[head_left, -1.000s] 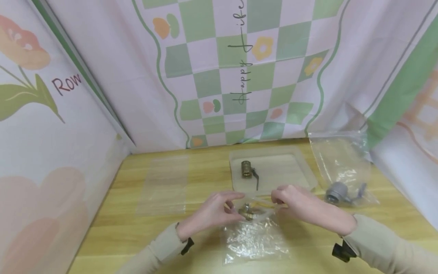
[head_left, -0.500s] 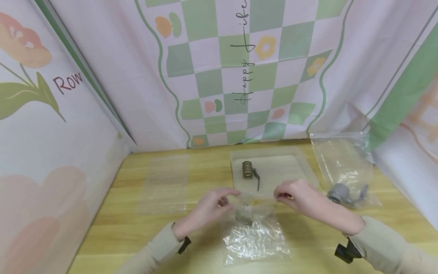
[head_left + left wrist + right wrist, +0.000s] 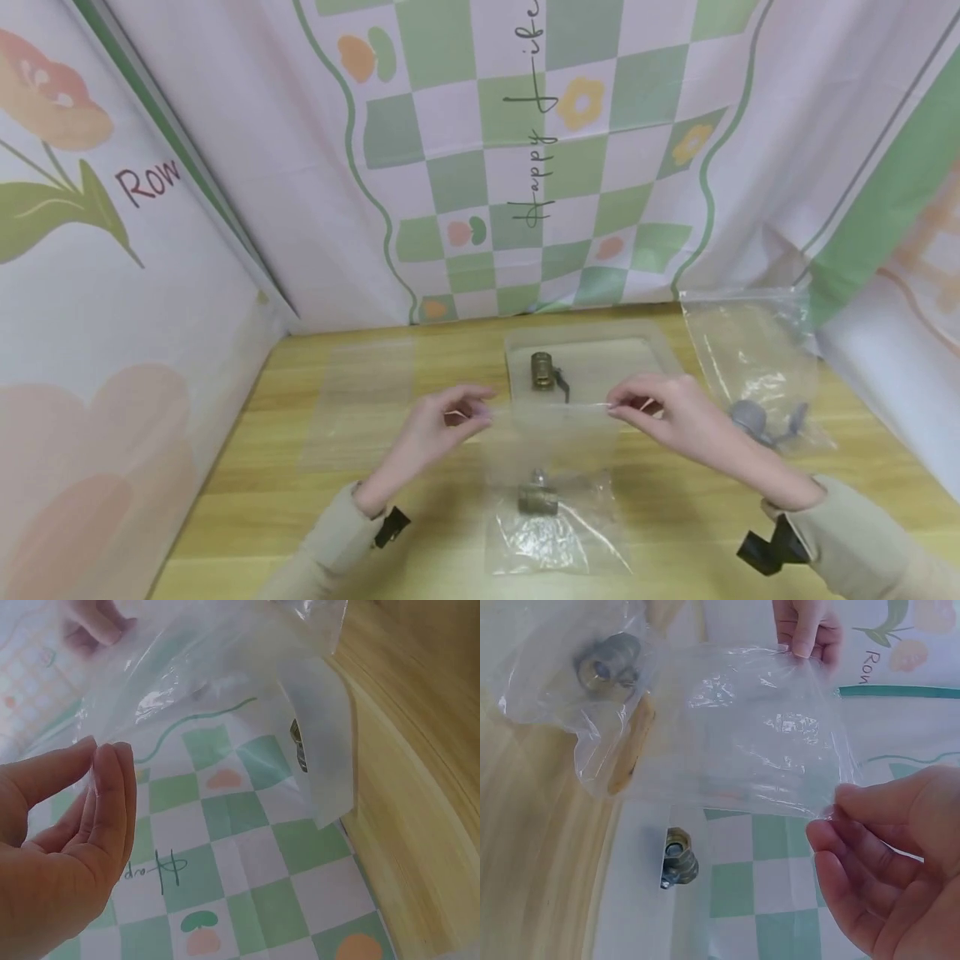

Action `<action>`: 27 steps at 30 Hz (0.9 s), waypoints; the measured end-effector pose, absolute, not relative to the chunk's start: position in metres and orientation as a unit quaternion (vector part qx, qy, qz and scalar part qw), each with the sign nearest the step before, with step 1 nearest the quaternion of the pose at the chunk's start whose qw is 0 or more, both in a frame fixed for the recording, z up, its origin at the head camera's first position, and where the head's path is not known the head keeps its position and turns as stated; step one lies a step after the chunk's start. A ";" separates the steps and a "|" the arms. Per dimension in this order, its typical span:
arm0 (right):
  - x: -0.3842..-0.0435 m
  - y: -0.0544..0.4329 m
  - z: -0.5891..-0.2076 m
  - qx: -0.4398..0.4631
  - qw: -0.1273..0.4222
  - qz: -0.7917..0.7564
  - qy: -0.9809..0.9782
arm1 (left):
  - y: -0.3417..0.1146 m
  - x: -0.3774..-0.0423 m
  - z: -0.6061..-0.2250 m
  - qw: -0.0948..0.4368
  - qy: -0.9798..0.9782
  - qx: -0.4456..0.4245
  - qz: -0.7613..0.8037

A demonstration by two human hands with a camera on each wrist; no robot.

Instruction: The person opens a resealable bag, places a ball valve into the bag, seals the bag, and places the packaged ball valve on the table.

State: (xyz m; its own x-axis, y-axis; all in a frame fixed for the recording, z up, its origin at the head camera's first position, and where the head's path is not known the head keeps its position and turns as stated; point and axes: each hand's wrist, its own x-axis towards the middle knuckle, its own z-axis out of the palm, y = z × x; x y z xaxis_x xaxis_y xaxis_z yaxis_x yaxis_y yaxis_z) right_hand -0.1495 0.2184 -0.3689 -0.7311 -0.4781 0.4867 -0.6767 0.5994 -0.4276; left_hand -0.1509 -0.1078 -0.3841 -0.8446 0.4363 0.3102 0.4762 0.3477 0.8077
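My left hand [image 3: 427, 433] and right hand [image 3: 678, 417] each pinch an upper corner of a clear plastic zip bag [image 3: 551, 446], stretching its top edge between them. Low in the bag lies a brass valve [image 3: 537, 500], seen through the plastic. Beside that valve, the right wrist view shows a yellow-orange strip [image 3: 632, 746], possibly its handle. Thumb and fingertips of the left hand [image 3: 79, 817] meet at the bag's edge in the left wrist view. In the right wrist view, the thumb and forefinger of the right hand [image 3: 900, 862] grip the other corner.
Behind the bag stands a whitish shallow tray [image 3: 618, 367] with another brass valve [image 3: 542, 371] with a dark lever. At the right lies a zip bag [image 3: 750, 342] holding a grey part [image 3: 748, 417]. A flat clear bag [image 3: 363, 400] lies on the left.
Both hands have drawn the bag's top edge up and taut, away from the valve. The valve, earlier uncovered near the left fingers, now lies inside the bag.
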 end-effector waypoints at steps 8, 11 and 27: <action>-0.147 0.221 -0.364 0.307 0.149 0.338 -0.877 | -0.113 -0.150 -0.379 0.034 -0.820 -0.243 -0.517; -0.147 0.221 -0.363 0.301 0.144 0.345 -0.877 | -0.114 -0.150 -0.378 0.036 -0.818 -0.233 -0.524; -0.146 0.216 -0.366 0.311 0.146 0.354 -0.870 | -0.105 -0.154 -0.384 0.021 -0.824 -0.224 -0.520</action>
